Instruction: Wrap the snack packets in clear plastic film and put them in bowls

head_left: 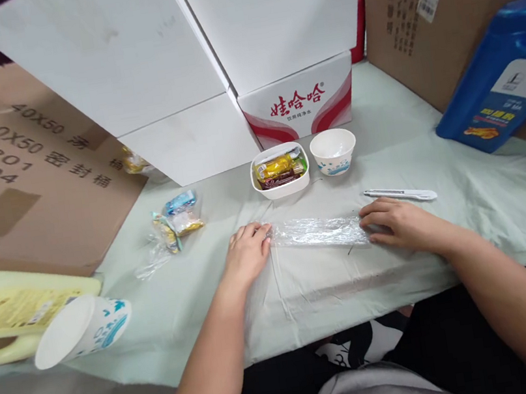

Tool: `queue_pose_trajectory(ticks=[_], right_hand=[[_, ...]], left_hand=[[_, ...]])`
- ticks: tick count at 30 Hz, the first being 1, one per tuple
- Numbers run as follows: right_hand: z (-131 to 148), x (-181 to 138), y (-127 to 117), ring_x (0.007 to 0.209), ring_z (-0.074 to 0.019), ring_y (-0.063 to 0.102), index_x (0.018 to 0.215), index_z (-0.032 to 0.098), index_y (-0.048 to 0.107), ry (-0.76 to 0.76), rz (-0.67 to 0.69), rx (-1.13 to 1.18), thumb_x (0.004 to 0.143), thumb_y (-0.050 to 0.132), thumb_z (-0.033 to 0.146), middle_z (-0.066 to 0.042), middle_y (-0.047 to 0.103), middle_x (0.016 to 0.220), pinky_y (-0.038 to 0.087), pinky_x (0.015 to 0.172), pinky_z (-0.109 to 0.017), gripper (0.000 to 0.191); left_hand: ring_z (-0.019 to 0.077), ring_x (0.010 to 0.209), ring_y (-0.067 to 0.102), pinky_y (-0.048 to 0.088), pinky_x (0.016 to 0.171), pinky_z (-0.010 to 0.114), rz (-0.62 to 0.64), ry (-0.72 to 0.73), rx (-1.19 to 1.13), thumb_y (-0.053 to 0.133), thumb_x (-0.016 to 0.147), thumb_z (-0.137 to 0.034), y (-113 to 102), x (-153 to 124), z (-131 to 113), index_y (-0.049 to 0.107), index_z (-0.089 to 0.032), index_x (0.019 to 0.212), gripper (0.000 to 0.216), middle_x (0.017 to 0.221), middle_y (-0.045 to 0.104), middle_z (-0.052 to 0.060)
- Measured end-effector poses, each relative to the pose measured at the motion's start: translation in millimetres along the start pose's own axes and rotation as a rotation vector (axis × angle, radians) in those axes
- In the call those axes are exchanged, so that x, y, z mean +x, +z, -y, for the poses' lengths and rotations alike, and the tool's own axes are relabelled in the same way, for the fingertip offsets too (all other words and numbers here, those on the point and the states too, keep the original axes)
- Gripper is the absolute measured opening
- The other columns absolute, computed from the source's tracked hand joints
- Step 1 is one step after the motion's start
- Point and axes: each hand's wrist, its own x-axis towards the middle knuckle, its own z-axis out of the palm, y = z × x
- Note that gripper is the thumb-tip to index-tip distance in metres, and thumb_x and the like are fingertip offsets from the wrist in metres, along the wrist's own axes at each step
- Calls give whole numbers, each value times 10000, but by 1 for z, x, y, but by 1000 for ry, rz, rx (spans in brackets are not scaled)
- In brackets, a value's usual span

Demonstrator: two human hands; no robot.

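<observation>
A strip of clear plastic wrap [318, 233] lies flat on the pale green cloth [467, 206]. My left hand [247, 252] presses on its left end with curled fingers. My right hand [398, 223] presses on its right end, fingers bent down onto the film. Just beyond my right hand lies a white pen-like cutter [401, 193]. Behind the wrap stand a white rectangular dish [279, 169] holding wrapped snacks and an empty white round bowl [334, 150].
A loose pile of wrapped candies in plastic [175, 224] lies at the left. White boxes [298, 103] and cardboard boxes [17, 174] stand along the back. A blue jug [503, 82] leans at right; a yellow bottle [17, 309] and a tipped paper bowl [82, 329] lie at left.
</observation>
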Motion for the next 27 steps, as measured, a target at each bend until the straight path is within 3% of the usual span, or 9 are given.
queue_pose_trajectory(ticks=[2,5,10,13,17,20,23,25,27], right_hand=[[6,2,-1,987,-236,626,970,221,720,-21,-43,-1,929,498,250,-92,682,1077,519,873,-407,227],[19,4,-1,1018,-256,604,882,209,707,-59,-106,-12,929,485,223,-116,663,1107,511,865,-426,227],[31,1,-7,864,-173,635,1003,203,648,-105,22,243,938,510,270,-75,668,1024,521,762,-312,166],[30,2,-7,832,-168,627,1070,189,620,-77,-30,301,956,493,288,-68,671,958,511,734,-305,198],[30,9,2,969,-205,602,1105,188,639,-160,-84,259,949,474,235,-98,669,1037,510,852,-379,232],[35,14,15,1145,-232,533,1187,204,639,-245,-42,218,928,457,168,-100,630,1234,471,970,-433,318],[41,16,24,1276,-251,433,1245,220,625,-279,39,185,905,456,126,-65,585,1346,415,1043,-462,391],[44,16,26,1294,-249,409,1227,224,634,-287,87,203,898,454,109,-52,603,1322,394,1060,-461,393],[45,16,25,1255,-241,439,1204,214,636,-292,112,245,900,447,106,-64,635,1250,401,1046,-447,375]], left_hand=[[302,1095,551,466,907,470,-59,-14,22,475,888,-166,-2,-1,-6,643,-213,1175,336,1181,623,116],[292,1060,558,470,902,458,-152,27,-24,462,900,-166,-5,-5,-26,658,-194,1115,292,1103,636,121],[283,1189,513,433,1004,459,-23,422,-245,572,906,-368,-6,-16,-71,562,-213,1259,385,1251,595,106],[280,1144,534,445,965,441,29,607,-294,619,873,-457,-4,-23,-91,589,-201,1193,411,1148,637,101],[239,1015,571,466,898,390,-47,818,-314,626,887,-346,5,-34,-107,597,-167,1141,312,984,669,72],[200,901,587,481,827,358,-154,850,-298,513,915,-125,11,-40,-114,621,-176,1033,168,812,659,32],[172,830,590,499,779,321,-171,862,-483,488,905,-102,6,-41,-118,615,-181,908,150,766,643,29],[153,822,600,514,771,289,-131,800,-728,500,899,-124,-3,-41,-117,594,-178,900,108,825,650,46],[140,817,611,522,764,270,-92,635,-941,492,899,-140,-11,-40,-114,571,-181,901,88,860,647,54]])
